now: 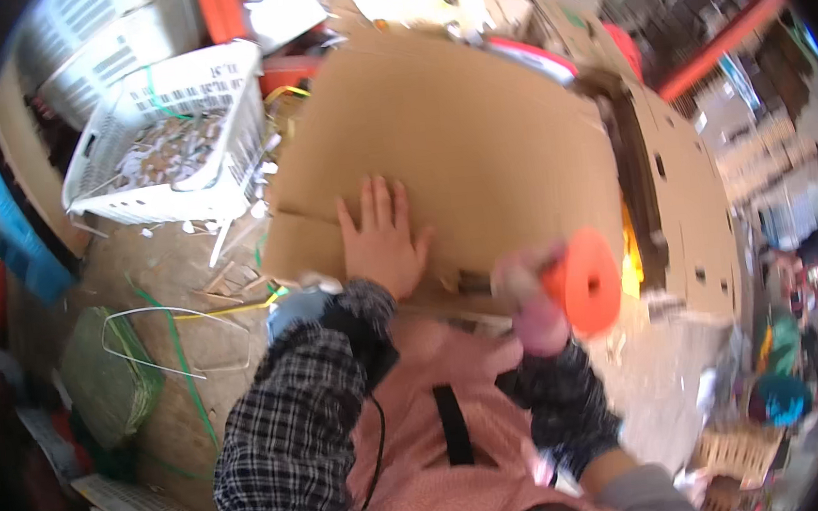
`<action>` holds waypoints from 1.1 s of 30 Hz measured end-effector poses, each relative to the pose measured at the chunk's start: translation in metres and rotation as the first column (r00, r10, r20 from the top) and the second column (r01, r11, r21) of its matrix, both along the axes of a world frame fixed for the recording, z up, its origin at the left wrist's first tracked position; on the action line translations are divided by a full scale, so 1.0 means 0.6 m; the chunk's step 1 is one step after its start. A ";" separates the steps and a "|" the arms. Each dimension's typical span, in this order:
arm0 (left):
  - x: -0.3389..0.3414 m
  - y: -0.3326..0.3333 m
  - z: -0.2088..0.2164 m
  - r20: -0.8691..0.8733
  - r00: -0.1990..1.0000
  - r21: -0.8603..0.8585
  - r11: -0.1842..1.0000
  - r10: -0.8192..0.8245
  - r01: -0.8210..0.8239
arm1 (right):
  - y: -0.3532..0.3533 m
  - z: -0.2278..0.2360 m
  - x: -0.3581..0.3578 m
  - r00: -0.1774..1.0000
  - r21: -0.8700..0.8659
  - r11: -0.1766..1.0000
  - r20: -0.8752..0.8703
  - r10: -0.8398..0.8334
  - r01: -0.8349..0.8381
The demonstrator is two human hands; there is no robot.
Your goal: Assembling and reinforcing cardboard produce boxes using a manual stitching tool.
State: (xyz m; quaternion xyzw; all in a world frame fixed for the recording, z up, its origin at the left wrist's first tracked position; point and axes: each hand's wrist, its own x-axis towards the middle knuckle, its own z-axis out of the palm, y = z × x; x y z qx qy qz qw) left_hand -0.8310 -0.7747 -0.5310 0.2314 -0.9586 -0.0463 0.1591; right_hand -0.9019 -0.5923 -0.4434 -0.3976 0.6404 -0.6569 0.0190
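Your left hand [384, 243] lies flat, palm down with fingers spread, on a large brown cardboard panel [456, 125], near its lower left corner. Your right hand [530, 303] is well apart from it, blurred, with its fingers closed on an orange roll [591, 283]; the blur hides just how they wrap it. The roll is bright, round and flat-faced, with a small dark hole in its middle, and sits at the panel's lower right corner, to the right of your right hand. The panel has a smooth face, with a short slit running in from its left edge. Beyond it on the left, a white plastic basket [171, 200] full of paper scraps [171, 150] carries dark printed characters along its far rim. On the right stand brown cardboard pieces [692, 211] with slot-shaped holes, beside a yellow strip [632, 253]
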 end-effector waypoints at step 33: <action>0.013 -0.006 0.017 -0.206 0.974 0.075 0.991 -0.095 0.112 | 0.021 -0.118 -0.029 0.983 0.324 0.928 -0.032 -0.181 0.182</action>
